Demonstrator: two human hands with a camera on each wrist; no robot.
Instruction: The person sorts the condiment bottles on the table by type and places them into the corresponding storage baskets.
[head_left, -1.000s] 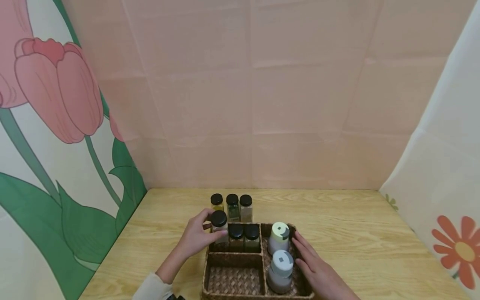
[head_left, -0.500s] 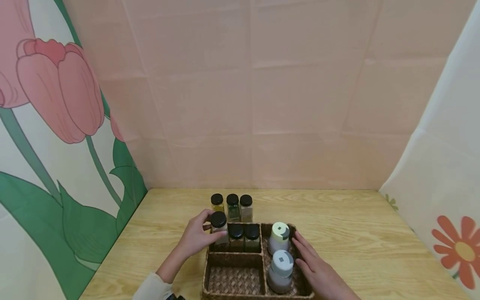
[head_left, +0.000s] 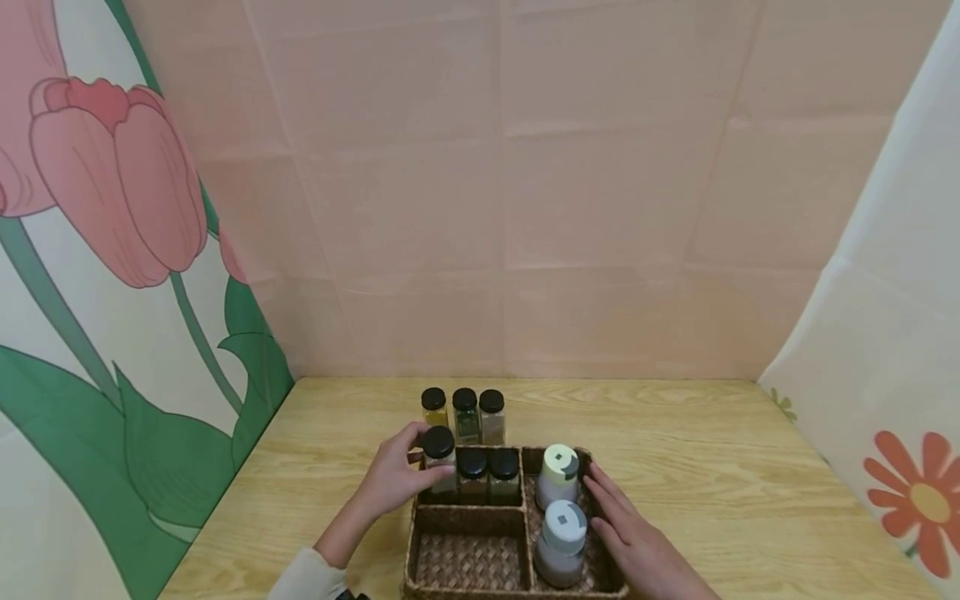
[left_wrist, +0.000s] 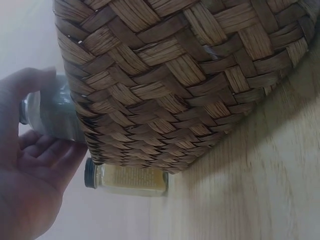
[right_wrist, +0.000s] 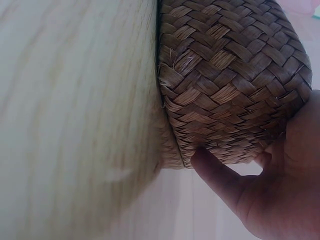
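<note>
One jar (head_left: pixel 439 450) has sunk slightly beside two black-capped jars (head_left: pixel 473 473).

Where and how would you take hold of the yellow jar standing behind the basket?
Probably by its black lid, coming down from above and slightly from the left. The yellow jar stands upright; the basket and the held jar crowd its near side, and the green-filled jar stands close on its right, while bare table lies to its left.

Soft, even, slightly dim light fills the head view; both wrist views are hazy, the bench (left_wrist: pixel 265 165) shadowed beside the basket (left_wrist: pixel 170 75) in the left, faintly glaring in the right
</note>
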